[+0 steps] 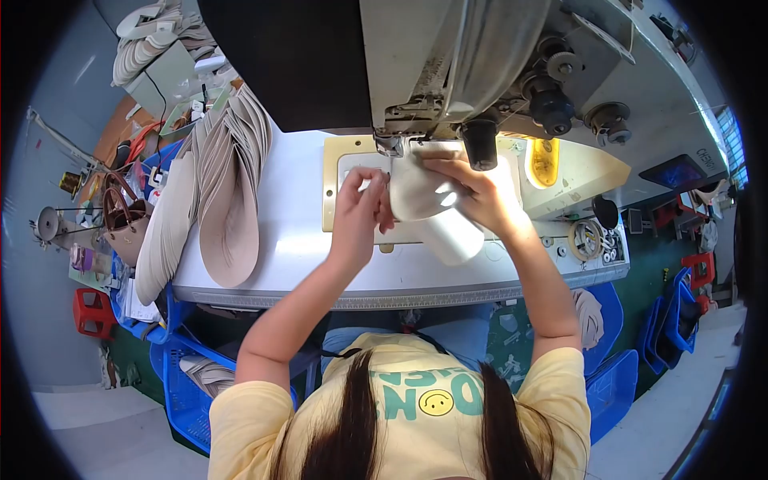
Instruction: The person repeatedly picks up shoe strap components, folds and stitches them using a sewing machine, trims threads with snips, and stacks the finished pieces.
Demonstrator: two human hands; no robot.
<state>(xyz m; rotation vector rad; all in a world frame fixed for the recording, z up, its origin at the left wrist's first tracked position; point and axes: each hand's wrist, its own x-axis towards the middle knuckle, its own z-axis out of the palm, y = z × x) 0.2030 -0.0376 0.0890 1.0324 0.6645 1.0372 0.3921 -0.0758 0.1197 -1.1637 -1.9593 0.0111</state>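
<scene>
Under the needle area of a sewing machine [416,120], a pale insole-shaped piece [418,192] curves up off the machine bed. Its lower part [452,238] looks bright white and hangs toward the table's front edge. My right hand [472,188] grips the piece from the right, fingers across its upper face and the thumb hidden. At the left edge of the piece is my left hand [364,200], its fingers curled with thumb and fingertips together. Whatever sits in that pinch is too small to make out.
A thick stack of beige insole pieces [228,208] drapes over the table [296,268] at left. Blue baskets [180,392] stand below on both sides. Bobbins and a tape roll [586,240] lie at right. The black machine head [284,64] overhangs the work.
</scene>
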